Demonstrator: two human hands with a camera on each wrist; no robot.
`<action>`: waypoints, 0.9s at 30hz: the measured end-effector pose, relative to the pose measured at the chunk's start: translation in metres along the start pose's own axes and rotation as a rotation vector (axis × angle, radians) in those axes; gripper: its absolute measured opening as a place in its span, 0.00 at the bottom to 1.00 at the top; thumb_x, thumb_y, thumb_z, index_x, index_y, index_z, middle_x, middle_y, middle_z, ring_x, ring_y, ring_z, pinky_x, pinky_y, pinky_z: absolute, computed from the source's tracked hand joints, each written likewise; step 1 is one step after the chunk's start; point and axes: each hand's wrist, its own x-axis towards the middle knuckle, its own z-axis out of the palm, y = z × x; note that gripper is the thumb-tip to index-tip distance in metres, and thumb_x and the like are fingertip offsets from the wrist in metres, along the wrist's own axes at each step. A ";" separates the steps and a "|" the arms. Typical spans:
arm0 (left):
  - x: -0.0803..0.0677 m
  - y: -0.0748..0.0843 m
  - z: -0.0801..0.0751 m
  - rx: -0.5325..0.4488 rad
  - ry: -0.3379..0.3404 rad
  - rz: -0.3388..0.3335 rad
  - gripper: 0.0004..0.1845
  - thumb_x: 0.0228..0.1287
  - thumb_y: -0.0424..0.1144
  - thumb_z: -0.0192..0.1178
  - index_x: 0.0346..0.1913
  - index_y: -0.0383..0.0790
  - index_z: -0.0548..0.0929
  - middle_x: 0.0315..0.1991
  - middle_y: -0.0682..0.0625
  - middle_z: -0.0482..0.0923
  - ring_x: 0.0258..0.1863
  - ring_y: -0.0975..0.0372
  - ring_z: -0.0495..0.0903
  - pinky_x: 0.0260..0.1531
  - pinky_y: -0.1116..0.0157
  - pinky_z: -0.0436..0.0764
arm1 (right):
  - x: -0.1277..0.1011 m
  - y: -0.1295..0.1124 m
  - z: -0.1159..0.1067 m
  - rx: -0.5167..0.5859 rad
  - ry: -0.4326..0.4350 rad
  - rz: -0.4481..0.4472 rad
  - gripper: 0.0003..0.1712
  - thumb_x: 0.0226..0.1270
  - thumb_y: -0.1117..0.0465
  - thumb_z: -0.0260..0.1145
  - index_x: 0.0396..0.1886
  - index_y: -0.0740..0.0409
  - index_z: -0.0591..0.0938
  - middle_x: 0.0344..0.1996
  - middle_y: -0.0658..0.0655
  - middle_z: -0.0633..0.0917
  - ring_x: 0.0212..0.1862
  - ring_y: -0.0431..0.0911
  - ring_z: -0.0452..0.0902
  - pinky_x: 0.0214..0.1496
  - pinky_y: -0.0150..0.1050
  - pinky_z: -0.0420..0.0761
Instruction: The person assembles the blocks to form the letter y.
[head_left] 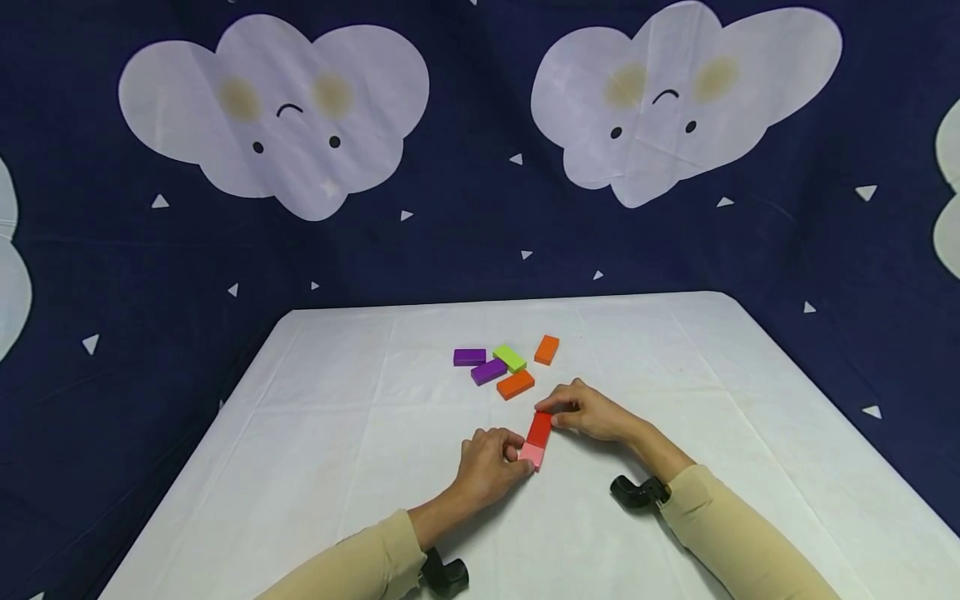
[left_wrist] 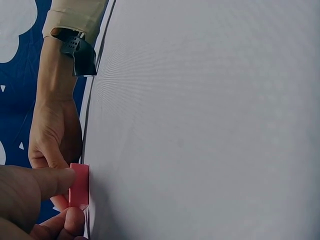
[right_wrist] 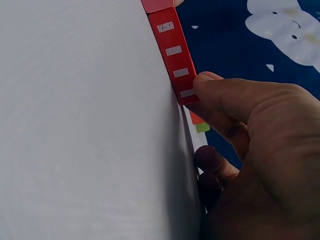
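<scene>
A red block (head_left: 539,428) and a pink block (head_left: 531,455) lie end to end on the white table (head_left: 337,433). My left hand (head_left: 522,457) pinches the pink block at the near end; the left wrist view shows thumb and finger on the pink block (left_wrist: 79,185). My right hand (head_left: 551,411) pinches the far end of the red block. In the right wrist view the thumb tip (right_wrist: 210,85) presses the red block (right_wrist: 173,55), which has small pale labels on its side, with the pink block (right_wrist: 156,5) beyond it.
Just beyond the hands lies a loose group of blocks: two purple (head_left: 469,357) (head_left: 489,371), one green (head_left: 509,357) and two orange (head_left: 547,350) (head_left: 515,384). A dark blue cloud-print cloth (head_left: 480,167) hangs behind the table.
</scene>
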 end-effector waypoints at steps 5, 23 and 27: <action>0.000 0.000 0.000 -0.002 0.004 0.003 0.15 0.49 0.41 0.70 0.40 0.39 0.84 0.23 0.53 0.75 0.28 0.67 0.64 0.35 0.66 0.57 | 0.000 0.001 0.002 -0.004 0.013 -0.042 0.17 0.58 0.65 0.64 0.48 0.51 0.84 0.41 0.46 0.85 0.37 0.39 0.65 0.40 0.33 0.64; -0.001 -0.001 0.001 0.003 0.009 0.010 0.16 0.48 0.42 0.70 0.40 0.38 0.84 0.23 0.54 0.76 0.28 0.67 0.64 0.35 0.66 0.57 | 0.000 -0.004 0.008 -0.030 -0.002 0.077 0.23 0.53 0.56 0.71 0.52 0.48 0.83 0.42 0.44 0.84 0.42 0.44 0.65 0.49 0.38 0.63; 0.000 -0.001 0.001 -0.006 0.017 0.006 0.16 0.49 0.41 0.70 0.40 0.38 0.84 0.24 0.53 0.76 0.29 0.66 0.64 0.35 0.66 0.57 | -0.003 -0.009 0.011 -0.053 0.045 0.089 0.25 0.52 0.55 0.72 0.53 0.49 0.82 0.43 0.44 0.83 0.43 0.44 0.64 0.48 0.38 0.64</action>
